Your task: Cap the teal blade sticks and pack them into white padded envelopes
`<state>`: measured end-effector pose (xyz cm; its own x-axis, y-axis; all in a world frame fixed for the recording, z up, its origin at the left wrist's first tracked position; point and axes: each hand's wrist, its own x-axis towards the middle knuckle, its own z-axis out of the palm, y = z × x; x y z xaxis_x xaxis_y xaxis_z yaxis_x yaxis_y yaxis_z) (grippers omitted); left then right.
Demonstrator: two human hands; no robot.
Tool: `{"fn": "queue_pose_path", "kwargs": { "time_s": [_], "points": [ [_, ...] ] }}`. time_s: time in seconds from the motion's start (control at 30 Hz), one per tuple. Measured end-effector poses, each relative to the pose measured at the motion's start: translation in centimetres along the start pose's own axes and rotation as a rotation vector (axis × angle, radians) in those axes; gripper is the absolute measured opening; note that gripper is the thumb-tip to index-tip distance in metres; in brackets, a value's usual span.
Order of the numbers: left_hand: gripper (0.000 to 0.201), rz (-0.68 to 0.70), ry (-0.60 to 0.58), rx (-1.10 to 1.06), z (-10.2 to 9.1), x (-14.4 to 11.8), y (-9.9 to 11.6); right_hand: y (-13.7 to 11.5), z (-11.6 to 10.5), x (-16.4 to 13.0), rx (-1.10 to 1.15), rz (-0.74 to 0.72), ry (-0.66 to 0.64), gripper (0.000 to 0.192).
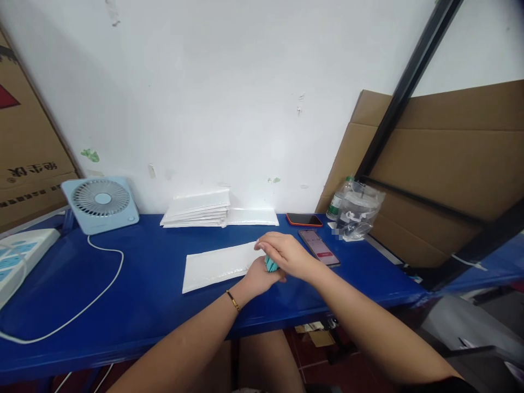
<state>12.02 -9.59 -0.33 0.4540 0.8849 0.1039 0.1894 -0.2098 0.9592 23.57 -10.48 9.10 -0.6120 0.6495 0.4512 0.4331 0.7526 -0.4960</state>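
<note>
1. Place: small packing or mail-order workroom.
2. Evidence: stack of white padded mailers point(196, 210) on blue table point(135, 295).
3. Evidence: flattened cardboard cartons point(446, 164) against bare white wall; black metal racking point(409, 82).

I am seeing a glossy blue table top point(135, 284), looking like smooth painted metal. A matt white padded envelope point(213, 266) is lying on it, faintly dimpled. The fan point(101, 203) is showing smooth pale plastic. Glossy glass is shining on two phones point(319, 246). Rough brown cardboard point(442, 164) is leaning behind.
</note>
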Motion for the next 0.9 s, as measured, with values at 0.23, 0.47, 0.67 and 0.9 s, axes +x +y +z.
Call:
{"fn": "queue_pose_path", "kwargs": {
  "time_s": [0.23,0.47,0.67,0.9],
  "points": [
    [0.037,-0.123,-0.448,-0.559,0.2,-1.6,2.1,1.8,0.3,-2.2,0.97,0.102,0.022,0.066],
    [0.039,-0.334,-0.655,-0.56,0.5,-3.4,3.1,0.7,3.8,-4.2,1.242,0.255,-0.088,0.025],
    [0.012,-0.079,0.059,0.078,1.4,-2.7,2.4,0.1,4.0,-3.6,1.09,0.524,0.546,0.02],
    [0.012,0.166,0.092,0.246,1.1,-2.6,3.1,-0.5,3.5,-3.3,1.03,0.486,0.69,0.023]
  ]
}}
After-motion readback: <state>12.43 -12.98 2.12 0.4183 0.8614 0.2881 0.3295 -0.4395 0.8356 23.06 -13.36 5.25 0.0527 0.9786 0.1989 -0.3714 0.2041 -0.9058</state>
